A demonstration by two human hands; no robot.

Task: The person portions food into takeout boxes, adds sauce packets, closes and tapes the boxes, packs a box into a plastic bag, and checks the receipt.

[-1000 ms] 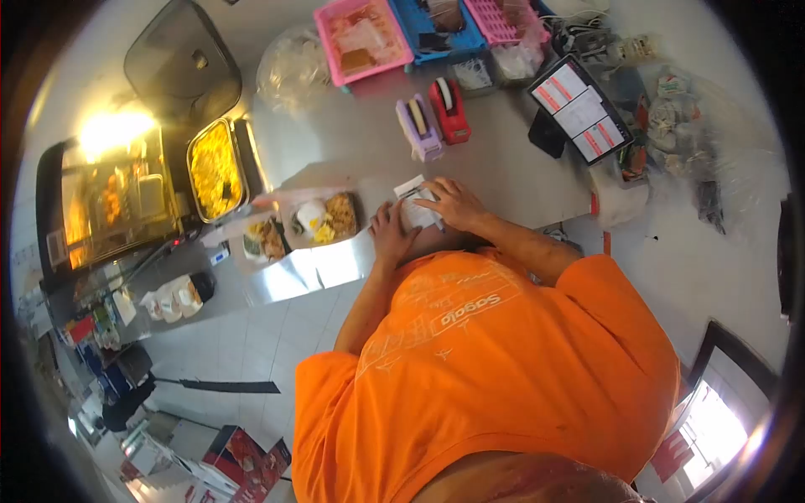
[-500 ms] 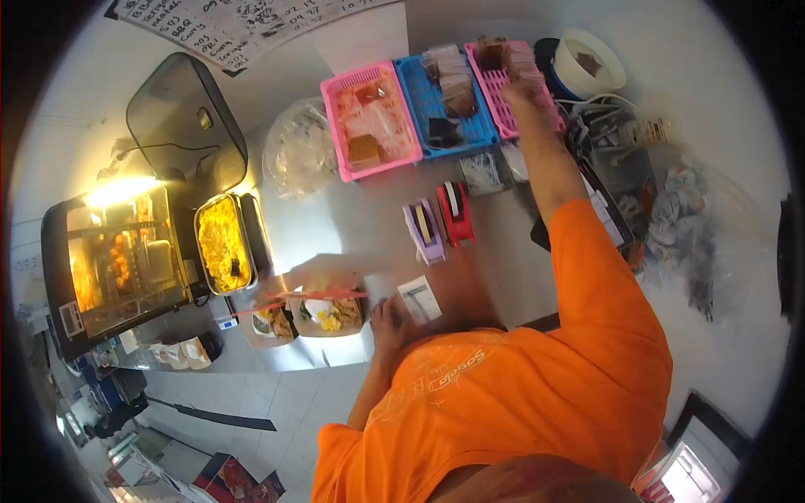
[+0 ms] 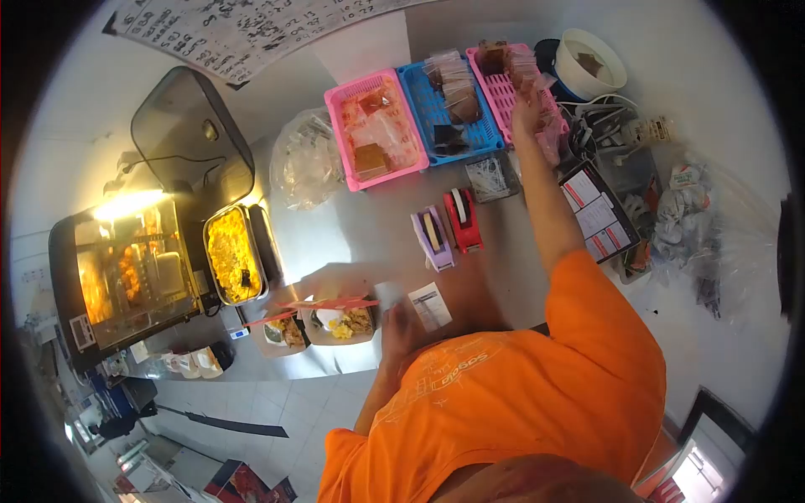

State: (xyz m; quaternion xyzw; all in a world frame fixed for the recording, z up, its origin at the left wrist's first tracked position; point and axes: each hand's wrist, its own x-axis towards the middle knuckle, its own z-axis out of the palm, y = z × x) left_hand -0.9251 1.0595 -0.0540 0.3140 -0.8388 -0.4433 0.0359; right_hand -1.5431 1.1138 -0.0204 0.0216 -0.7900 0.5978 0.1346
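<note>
My right hand (image 3: 527,113) reaches over the right-hand pink basket (image 3: 495,90), its fingers closed beside clear sachets of dark sauce (image 3: 521,67); what they grip is hidden. Clear plastic lies along that basket's near end. My left hand (image 3: 401,329) rests low at the counter's front edge, blurred, so its fingers do not show clearly. It sits between a printed paper slip (image 3: 430,307) and an open food box (image 3: 340,324) with rice, yellow egg and browned pieces. A second food box (image 3: 283,333) stands left of that one.
A blue basket (image 3: 450,109) and another pink basket (image 3: 377,130) hold sachets. Purple (image 3: 433,239) and red (image 3: 464,220) tape dispensers stand mid-counter. A tray of yellow food (image 3: 234,254) sits beside the lit warmer (image 3: 126,277). A white tub (image 3: 590,63) is at back right.
My right hand has drawn back slightly toward me over the pink basket. My left hand has shifted a little and is blurred. The whole view has tilted slightly.
</note>
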